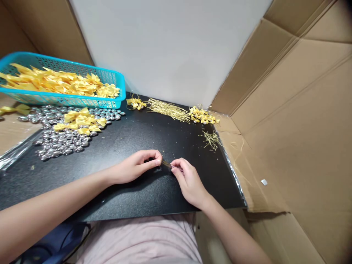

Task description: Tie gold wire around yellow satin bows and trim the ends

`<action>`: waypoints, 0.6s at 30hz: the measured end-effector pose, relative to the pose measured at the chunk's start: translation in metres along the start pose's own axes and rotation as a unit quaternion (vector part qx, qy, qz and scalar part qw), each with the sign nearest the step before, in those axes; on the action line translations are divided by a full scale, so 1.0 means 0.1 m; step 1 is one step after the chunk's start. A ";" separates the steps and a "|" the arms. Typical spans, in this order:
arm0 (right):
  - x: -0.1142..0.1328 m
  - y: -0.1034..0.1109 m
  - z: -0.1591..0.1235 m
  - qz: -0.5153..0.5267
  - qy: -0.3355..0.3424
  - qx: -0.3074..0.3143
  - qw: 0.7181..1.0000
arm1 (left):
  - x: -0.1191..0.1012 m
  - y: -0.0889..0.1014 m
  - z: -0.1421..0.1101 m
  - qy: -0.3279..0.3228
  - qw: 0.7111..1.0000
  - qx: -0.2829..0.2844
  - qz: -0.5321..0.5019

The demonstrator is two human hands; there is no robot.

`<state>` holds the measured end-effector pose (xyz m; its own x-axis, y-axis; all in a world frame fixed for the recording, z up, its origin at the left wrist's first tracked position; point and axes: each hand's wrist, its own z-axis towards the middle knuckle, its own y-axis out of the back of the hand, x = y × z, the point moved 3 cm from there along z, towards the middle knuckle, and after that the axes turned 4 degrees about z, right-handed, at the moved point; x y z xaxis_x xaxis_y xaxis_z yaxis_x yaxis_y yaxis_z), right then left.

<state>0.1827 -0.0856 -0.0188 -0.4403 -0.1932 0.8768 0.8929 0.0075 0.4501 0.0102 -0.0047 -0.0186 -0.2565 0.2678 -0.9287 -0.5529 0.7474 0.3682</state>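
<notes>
My left hand (pixel 137 167) and my right hand (pixel 188 181) meet over the black board (pixel 132 190), fingertips pinched on the two ends of a thin gold wire tie (pixel 166 164). Both hands are closed in a pinch. A bundle of gold wire ties (pixel 167 109) lies at the board's far edge. Finished yellow bows with gold loops lie at its two ends, one small group (pixel 136 103) on the left and another (pixel 202 116) on the right. A few loose gold wire scraps (pixel 211 139) lie near the right edge.
A teal basket (pixel 63 99) full of yellow ribbon bows stands at the back left. Silver bead-like pieces (pixel 55 141) are spread below it with several yellow bows (pixel 79 121) on top. Cardboard walls (pixel 288 121) enclose the right side and back.
</notes>
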 end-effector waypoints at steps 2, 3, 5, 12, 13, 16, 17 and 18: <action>-0.01 0.00 -0.01 -0.001 0.001 -0.002 1.000 | 0.00 0.00 0.00 0.004 1.000 -0.002 0.000; -0.01 0.00 -0.01 -0.002 0.001 -0.004 1.000 | -0.01 0.00 0.00 0.006 1.000 -0.004 -0.001; -0.01 -0.01 -0.01 -0.004 -0.001 -0.006 1.000 | -0.01 0.00 0.00 0.010 1.000 -0.005 -0.004; 0.00 0.00 0.00 -0.001 -0.005 -0.005 1.000 | -0.03 0.00 0.01 0.016 1.000 -0.007 -0.005; 0.00 0.00 0.00 -0.001 -0.003 -0.004 1.000 | -0.04 0.00 0.01 0.012 1.000 -0.006 -0.010; -0.01 0.00 -0.01 0.003 -0.003 0.000 1.000 | -0.05 -0.02 0.02 0.010 0.999 0.000 -0.032; -0.02 0.00 -0.02 0.005 -0.003 0.000 1.000 | -0.05 -0.02 0.02 0.010 0.999 0.000 -0.040; -0.02 0.01 -0.02 0.007 -0.004 0.000 1.000 | -0.04 -0.02 0.02 0.009 0.999 -0.002 -0.048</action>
<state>0.1844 -0.0870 -0.0209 -0.4288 -0.1861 0.8840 0.8989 0.0096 0.4381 0.0139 -0.0063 -0.0155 -0.2167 0.1834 -0.9588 -0.5790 0.7666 0.2775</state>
